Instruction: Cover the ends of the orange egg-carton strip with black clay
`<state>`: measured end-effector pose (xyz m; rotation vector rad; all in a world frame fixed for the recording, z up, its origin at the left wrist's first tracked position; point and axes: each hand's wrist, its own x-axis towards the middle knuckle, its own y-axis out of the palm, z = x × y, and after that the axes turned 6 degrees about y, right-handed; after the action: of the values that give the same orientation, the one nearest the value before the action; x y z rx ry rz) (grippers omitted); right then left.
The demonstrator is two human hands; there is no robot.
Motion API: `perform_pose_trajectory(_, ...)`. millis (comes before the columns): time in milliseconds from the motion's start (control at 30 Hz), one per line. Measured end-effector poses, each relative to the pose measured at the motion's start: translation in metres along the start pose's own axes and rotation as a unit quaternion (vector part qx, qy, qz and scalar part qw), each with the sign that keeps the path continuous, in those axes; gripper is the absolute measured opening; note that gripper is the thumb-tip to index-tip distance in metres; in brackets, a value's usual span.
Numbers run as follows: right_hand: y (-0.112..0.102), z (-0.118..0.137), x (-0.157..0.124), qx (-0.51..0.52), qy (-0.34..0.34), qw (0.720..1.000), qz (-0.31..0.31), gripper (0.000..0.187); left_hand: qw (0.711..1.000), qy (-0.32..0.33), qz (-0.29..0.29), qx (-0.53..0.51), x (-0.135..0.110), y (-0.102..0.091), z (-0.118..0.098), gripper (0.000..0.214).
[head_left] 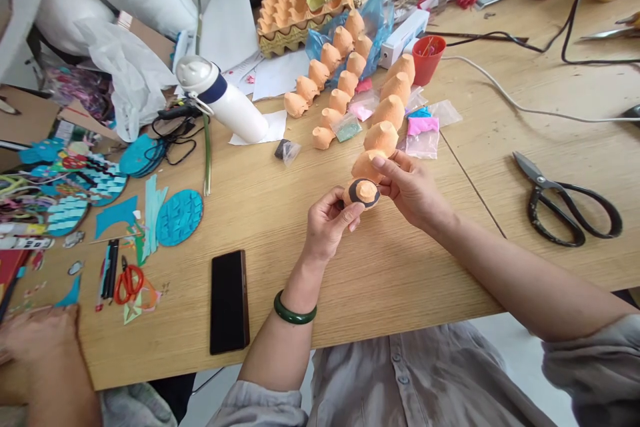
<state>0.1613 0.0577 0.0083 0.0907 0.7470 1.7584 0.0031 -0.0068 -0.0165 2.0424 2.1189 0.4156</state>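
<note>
An orange egg-carton strip [389,111], a row of several cups, is held up between my two hands. Its near end cup [367,190] carries a dark ring around a small orange knob. My left hand [331,219] pinches that end cup, thumb on its front. My right hand [413,190] grips the strip just behind, thumb on top of the second cup. Two more orange strips [320,72] lie on the table beyond. Close to them are small plastic bags of pink clay [423,127], green clay [347,128] and a black lump [283,149].
Black-handled scissors [560,203] lie at right, a phone [229,302] at left front. A white bottle [223,99], a red cup [428,59] and egg trays [300,7] stand behind. Blue woven discs [180,217] and red scissors [129,282] lie left, near another person's hand [40,340].
</note>
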Motion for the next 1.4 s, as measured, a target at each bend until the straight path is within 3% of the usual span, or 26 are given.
perform_pose_trajectory(667,0.005,-0.007,-0.003,0.01,0.005,1.0,-0.018,0.062,0.994,0.025,-0.085,0.067,0.001,0.006,0.003,0.046)
perform_pose_trajectory(1100,0.004,-0.007,-0.003,-0.01,-0.004,1.0,-0.009,0.062,0.987,0.045,-0.083,0.132,0.0,0.003,0.007,0.05)
perform_pose_trajectory(1400,0.004,-0.009,-0.001,-0.006,-0.012,1.0,-0.025,0.063,0.988,-0.005,-0.062,0.138,0.002,0.0,0.009,0.066)
